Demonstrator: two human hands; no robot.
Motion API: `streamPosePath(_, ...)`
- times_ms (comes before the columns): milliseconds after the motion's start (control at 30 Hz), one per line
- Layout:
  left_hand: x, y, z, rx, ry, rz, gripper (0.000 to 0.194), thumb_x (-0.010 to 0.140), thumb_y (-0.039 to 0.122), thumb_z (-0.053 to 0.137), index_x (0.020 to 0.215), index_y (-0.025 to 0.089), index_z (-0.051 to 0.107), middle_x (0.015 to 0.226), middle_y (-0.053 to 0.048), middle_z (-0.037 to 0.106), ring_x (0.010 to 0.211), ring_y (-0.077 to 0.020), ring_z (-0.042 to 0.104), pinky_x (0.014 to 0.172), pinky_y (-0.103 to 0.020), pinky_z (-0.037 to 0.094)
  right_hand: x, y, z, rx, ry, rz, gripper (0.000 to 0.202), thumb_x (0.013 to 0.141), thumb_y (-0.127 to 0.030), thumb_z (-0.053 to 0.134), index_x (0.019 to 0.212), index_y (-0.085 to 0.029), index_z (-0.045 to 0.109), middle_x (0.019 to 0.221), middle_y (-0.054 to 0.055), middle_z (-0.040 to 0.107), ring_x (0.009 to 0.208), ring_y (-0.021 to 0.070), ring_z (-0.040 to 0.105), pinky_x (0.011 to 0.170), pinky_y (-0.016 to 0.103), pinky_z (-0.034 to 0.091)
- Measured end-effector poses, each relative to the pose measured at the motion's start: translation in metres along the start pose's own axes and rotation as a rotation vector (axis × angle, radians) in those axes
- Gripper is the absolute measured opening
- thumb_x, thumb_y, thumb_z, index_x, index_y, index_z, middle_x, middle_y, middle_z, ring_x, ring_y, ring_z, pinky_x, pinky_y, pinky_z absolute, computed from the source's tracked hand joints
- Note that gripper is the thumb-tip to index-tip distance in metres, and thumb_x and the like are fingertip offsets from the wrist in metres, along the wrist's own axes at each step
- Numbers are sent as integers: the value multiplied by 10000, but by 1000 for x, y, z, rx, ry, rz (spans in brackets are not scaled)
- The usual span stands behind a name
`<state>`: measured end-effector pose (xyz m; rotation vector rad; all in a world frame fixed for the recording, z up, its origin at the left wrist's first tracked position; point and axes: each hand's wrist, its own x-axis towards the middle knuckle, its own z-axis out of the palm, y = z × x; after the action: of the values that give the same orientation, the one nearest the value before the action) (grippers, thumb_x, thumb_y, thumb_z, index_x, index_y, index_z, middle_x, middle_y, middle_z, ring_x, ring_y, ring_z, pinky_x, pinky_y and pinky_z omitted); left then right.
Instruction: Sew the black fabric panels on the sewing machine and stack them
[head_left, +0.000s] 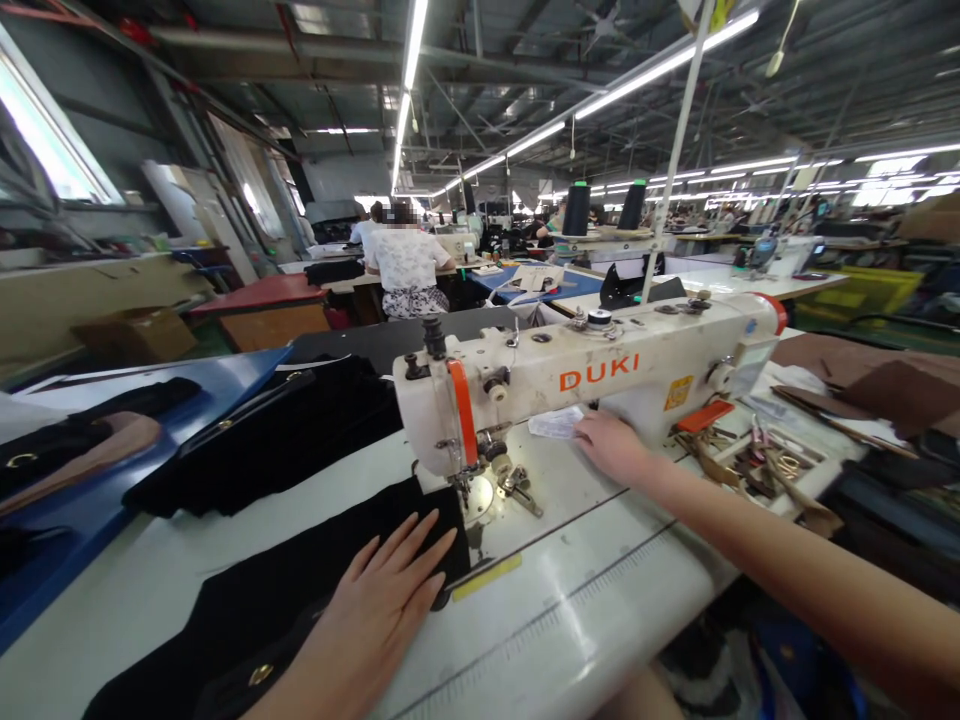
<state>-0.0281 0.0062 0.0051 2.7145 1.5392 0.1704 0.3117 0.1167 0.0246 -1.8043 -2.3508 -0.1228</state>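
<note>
My left hand [394,590] lies flat with fingers stretched out on a black fabric piece [277,570], whose edge reaches the needle area of a white sewing machine [525,380] lettered DUKI. A gold-coloured metal fitting [261,673] shows on the black fabric beside my left wrist. Under the machine's arm, my right hand [611,447] is closed at the right end of a small whitish packet [556,422], apparently paper or thin plastic. Its fingertips are partly hidden. The presser foot [466,490] stands at the lit needle plate, right by the fabric's corner.
More black fabric pieces [277,430] lie left, partly over a blue surface [187,430]. At right, a tray [814,470] holds scissors and scraps near an orange object [705,416]. A ruler strip [570,600] runs along the table front. A person [409,260] sits ahead.
</note>
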Motion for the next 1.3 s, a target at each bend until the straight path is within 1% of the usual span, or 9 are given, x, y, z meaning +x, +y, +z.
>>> streamPosePath(200, -1, -7, 2, 12, 63, 52, 463, 979, 343, 355, 1441, 357, 372, 1508, 4, 379, 1377, -255, 379, 1056, -519, 394, 4, 0, 11, -70, -25, 19, 245, 939, -152, 465, 908, -133, 707, 971, 134, 684, 954, 237, 613, 773, 269, 445)
streamPosePath(400, -1, -8, 5, 21, 118, 48, 481, 974, 373, 360, 1454, 331, 363, 1508, -5, 386, 1380, -256, 373, 1063, -521, 388, 2, 4, 4, -59, -13, 38, 237, 952, -202, 474, 944, -165, 708, 1010, 106, 685, 984, 225, 600, 796, 264, 426)
streamPosePath(667, -13, -12, 10, -3, 201, 2, 462, 946, 462, 424, 1379, 320, 493, 1469, -21, 458, 1331, -273, 448, 1031, -513, 430, 2, 2, -1, 5, -22, 113, 179, 934, -215, 526, 922, -184, 702, 971, 71, 714, 908, 192, 639, 742, 237, 417)
streamPosePath(900, -21, -5, -3, -2, 335, 89, 416, 925, 452, 481, 1304, 304, 569, 1394, -39, 550, 1240, -275, 551, 977, -462, 504, -3, 0, -16, 33, 31, 78, 200, 945, -187, 497, 914, -174, 694, 974, 63, 713, 893, 187, 640, 711, 240, 415)
streamPosePath(1000, -23, 12, -11, 19, 417, 100, 404, 934, 438, 480, 1297, 280, 560, 1345, -52, 593, 1195, -255, 588, 983, -432, 507, -21, -18, -24, 39, 45, -5, 211, 955, -173, 483, 904, -179, 688, 962, 62, 699, 911, 188, 624, 717, 243, 414)
streamPosePath(1067, -21, 28, -14, 46, 474, 138, 419, 947, 394, 473, 1334, 238, 516, 1333, -71, 600, 1190, -241, 589, 1015, -415, 482, -39, -42, -24, 41, 51, -129, 204, 954, -181, 500, 865, -184, 683, 902, 58, 687, 882, 185, 611, 713, 248, 414)
streamPosePath(1167, -14, 52, -12, 98, 524, 257, 434, 956, 274, 461, 1380, 179, 448, 1321, -98, 605, 1197, -236, 578, 1034, -410, 459, -66, -88, -19, 29, 164, -512, 155, 912, -141, 557, 790, -164, 650, 769, 55, 647, 735, 185, 580, 629, 276, 408)
streamPosePath(1233, -10, 58, -7, 91, 537, 279, 407, 966, 207, 420, 1368, 160, 451, 1236, -101, 655, 1122, -221, 621, 990, -390, 491, -78, -116, -14, 107, 244, -649, 140, 907, -140, 563, 791, -161, 637, 743, 43, 632, 694, 182, 560, 605, 288, 412)
streamPosePath(1300, -9, 55, -3, 55, 555, 231, 358, 982, 192, 381, 1320, 154, 492, 1100, -88, 705, 988, -200, 670, 907, -355, 536, -81, -134, -11, 222, 307, -663, 156, 918, -168, 560, 778, -160, 629, 729, 38, 624, 676, 174, 553, 610, 285, 425)
